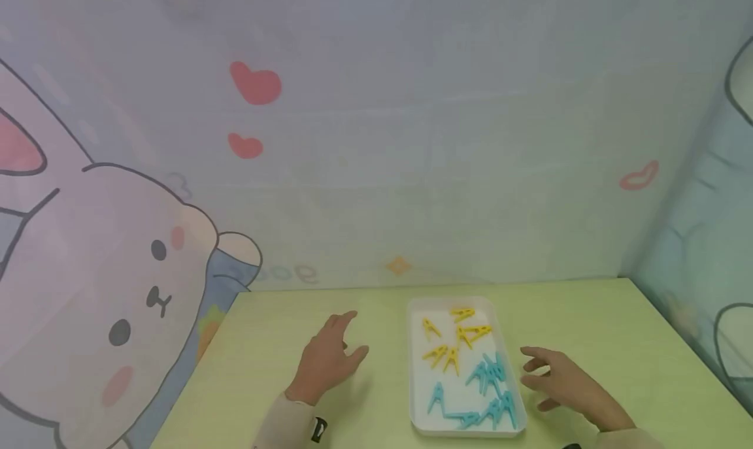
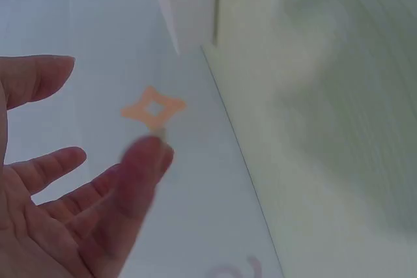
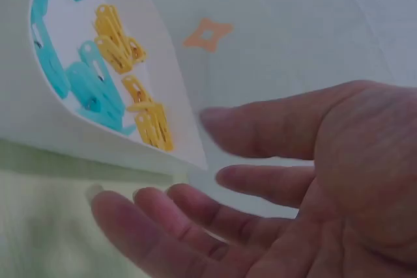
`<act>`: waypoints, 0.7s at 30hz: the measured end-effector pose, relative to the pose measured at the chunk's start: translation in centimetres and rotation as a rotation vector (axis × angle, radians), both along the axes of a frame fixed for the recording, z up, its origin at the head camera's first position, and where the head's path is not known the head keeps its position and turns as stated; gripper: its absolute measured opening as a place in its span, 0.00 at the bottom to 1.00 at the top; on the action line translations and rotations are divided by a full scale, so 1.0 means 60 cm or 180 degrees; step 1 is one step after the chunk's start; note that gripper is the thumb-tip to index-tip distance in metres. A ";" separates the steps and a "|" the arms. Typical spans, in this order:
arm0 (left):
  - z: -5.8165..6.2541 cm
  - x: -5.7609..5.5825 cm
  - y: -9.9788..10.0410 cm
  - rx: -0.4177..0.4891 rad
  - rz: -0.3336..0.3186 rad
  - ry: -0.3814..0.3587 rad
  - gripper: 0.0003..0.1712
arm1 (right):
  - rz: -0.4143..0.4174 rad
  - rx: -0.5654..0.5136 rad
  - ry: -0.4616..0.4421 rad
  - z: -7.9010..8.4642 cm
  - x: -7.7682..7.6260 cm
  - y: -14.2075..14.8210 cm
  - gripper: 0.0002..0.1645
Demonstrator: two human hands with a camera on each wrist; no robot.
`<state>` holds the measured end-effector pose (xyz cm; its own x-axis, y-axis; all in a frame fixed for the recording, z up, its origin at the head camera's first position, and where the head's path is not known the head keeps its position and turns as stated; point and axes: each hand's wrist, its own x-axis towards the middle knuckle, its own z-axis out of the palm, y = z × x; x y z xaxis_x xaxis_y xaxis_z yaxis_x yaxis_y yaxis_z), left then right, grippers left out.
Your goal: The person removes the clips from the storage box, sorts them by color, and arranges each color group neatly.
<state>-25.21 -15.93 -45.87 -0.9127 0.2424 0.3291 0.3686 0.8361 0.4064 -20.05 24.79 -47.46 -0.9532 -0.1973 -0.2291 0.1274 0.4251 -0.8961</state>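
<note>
A white tray (image 1: pixel 416 397) stands between the two hands in the head view. Several yellow clothespins (image 1: pixel 436 353) lie in its far half, and several blue clothespins (image 1: pixel 437 397) lie in its near half. To the left of the tray, my left hand (image 1: pixel 326 361) hovers with fingers spread and nothing in its grasp. My right hand (image 1: pixel 561 383) is just off the tray's right side, its fingers loosely bent and holding nothing. In the right wrist view the thumb and fingers (image 3: pixel 254 128) are apart, close by the tray wall (image 3: pixel 98 141).
The table (image 1: pixel 594 331) has a pale green top and meets a printed cloth backdrop (image 1: pixel 470 174) at its back edge. A large cartoon rabbit (image 1: pixel 135 292) is printed on the left side. Both forearms wear light sleeves (image 1: pixel 288 423).
</note>
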 end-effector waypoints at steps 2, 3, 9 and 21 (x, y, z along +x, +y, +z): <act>0.004 0.003 0.016 0.0205 -0.0078 -0.0062 0.33 | -0.0047 0.0050 -0.0062 -0.004 0.000 -0.005 0.40; 0.006 0.006 0.025 0.0319 -0.0108 -0.0118 0.32 | -0.0066 0.0060 -0.0100 -0.006 0.000 -0.007 0.39; 0.007 0.014 0.090 0.0643 -0.0311 -0.0452 0.29 | -0.0288 0.0095 -0.0229 -0.016 -0.001 -0.023 0.36; -0.033 0.038 0.193 0.0053 -0.0591 -0.0840 0.25 | -0.0380 -0.0005 -0.0393 -0.042 0.006 -0.040 0.37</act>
<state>-22.93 -4.36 -47.84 -0.9077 0.4093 0.0923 0.3943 0.7569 0.5212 -19.72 22.38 -49.98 -0.9345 -0.0849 -0.3457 0.2860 0.3990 -0.8712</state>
